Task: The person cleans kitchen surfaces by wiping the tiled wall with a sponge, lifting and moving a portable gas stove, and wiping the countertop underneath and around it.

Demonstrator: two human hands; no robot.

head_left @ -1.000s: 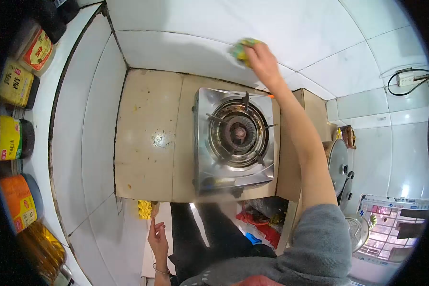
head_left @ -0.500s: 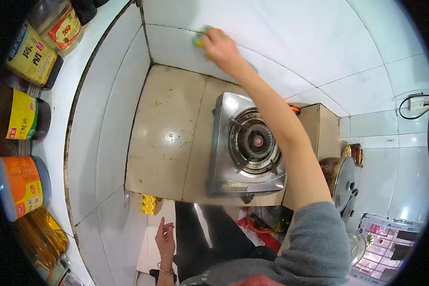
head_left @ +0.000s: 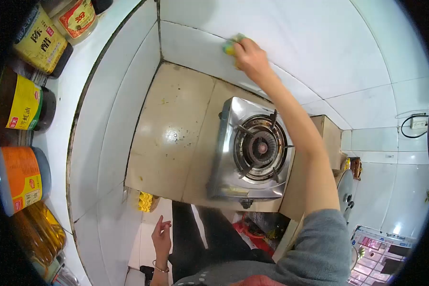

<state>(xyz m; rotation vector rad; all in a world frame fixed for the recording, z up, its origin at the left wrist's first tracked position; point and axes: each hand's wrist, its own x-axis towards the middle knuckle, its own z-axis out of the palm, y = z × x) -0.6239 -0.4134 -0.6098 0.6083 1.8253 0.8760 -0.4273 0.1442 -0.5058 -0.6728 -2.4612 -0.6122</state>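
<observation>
My right hand (head_left: 252,58) is closed around a yellow-and-green sponge (head_left: 229,47) and presses it on the white tiled back wall (head_left: 295,43), close to a grout line. The fingers cover part of the sponge. Below my outstretched right arm stands a silver single-burner gas stove (head_left: 224,162) on the beige tiled counter (head_left: 169,109). Down beside my dark trousers, below the counter's front edge, hangs my left hand (head_left: 162,237), fingers loosely apart and holding nothing.
Bottles and jars, among them a vinegar bottle (head_left: 42,40) and an orange-labelled tub (head_left: 21,176), line the ledge on the left. Crumbs and dark specks dot the counter left of the stove. A lidded pot (head_left: 344,186) stands at the right.
My right hand has slid the sponge rightward and slightly down along the wall. The whole view has shifted a little; my left hand still hangs low.
</observation>
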